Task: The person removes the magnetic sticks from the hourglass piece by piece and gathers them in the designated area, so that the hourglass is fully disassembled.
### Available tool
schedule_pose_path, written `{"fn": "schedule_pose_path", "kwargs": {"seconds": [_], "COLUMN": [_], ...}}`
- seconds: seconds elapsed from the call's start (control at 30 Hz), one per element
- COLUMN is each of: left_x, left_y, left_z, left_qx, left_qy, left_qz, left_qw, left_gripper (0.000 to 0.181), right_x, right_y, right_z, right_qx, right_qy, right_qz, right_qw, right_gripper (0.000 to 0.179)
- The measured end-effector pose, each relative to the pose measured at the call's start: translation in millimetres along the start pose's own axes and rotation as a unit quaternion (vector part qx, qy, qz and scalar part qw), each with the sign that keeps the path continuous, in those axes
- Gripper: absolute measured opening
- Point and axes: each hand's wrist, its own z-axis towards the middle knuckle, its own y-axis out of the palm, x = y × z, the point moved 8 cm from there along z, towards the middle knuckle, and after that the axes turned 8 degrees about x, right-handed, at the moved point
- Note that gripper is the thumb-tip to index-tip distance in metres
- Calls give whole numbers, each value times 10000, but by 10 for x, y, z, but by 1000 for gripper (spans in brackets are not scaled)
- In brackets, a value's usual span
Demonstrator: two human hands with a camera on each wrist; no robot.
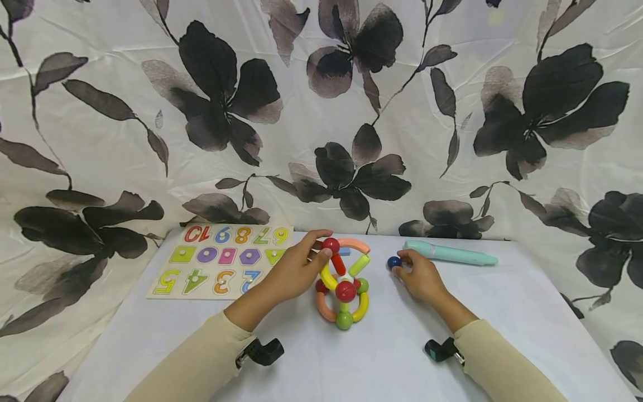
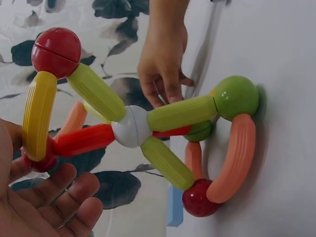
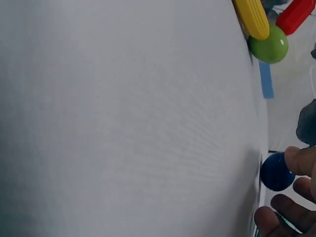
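- A person's left grip (image 1: pixel 296 271) holds the ball-and-rod model (image 1: pixel 345 291) by an upper red ball (image 1: pixel 331 245) on the worktop (image 1: pixel 382 357).
- Right of the model, the right grip (image 1: pixel 422 277) pinches a blue ball (image 1: pixel 394 263).
- Left of the model, a number board (image 1: pixel 211 268).

This looks like a small play corner set up on a tabletop, perhaps in a home, though the pictures cannot settle which kind of building it is. A creased white cloth (image 1: pixel 311 120) printed with large dark flowers hangs behind like a backdrop and fills the background. Before it stands a plain white surface (image 1: pixel 382 357) carrying children's things: a puzzle board (image 1: pixel 201 266) of bright numbers and shapes, a colourful ball-and-rod building toy (image 1: pixel 345 291) and a loose blue ball (image 1: pixel 393 263).
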Motion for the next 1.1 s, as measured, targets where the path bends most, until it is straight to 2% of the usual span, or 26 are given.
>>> {"fn": "schedule_pose_path", "kwargs": {"seconds": [0.17,0.23,0.33,0.43,0.5,0.6,0.8,0.97,1.1], "left_x": [-13,-20,-32,-49,-60,-66,-51,-30,-27], "left_y": [-38,-53,-73,-82,-80,-69,-58,-44,-35], "left_z": [-41,-55,-69,-76,-77,-74,-76,-80,-85], "left_qx": [11,20,34,41,37,29,82,63,25], "left_qy": [101,107,121,128,135,174,329,410,323], "left_qz": [54,96,159,173,156,108,74,41,8], "left_qw": [9999,9999,9998,9998,9998,9998,9994,9991,9995], "left_gripper": [51,50,50,51,51,51,52,51,51], "right_x": [-158,-271,-462,-631,-723,-823,-901,-920,-923], "right_y": [-81,-131,-179,-149,-91,10,158,227,258], "right_z": [-72,-121,-209,-305,-365,-444,-527,-543,-526], "right_qx": [236,378,457,284,96,-121,-273,-345,-340], "right_qy": [-317,-435,-477,-333,-155,89,409,509,493], "right_qz": [141,396,1061,1955,2521,3105,3522,3599,3629], "right_qw": [9991,9976,9922,9797,9675,9505,9346,9309,9299], "right_gripper": [43,40,38,38,40,44,48,50,52]}}
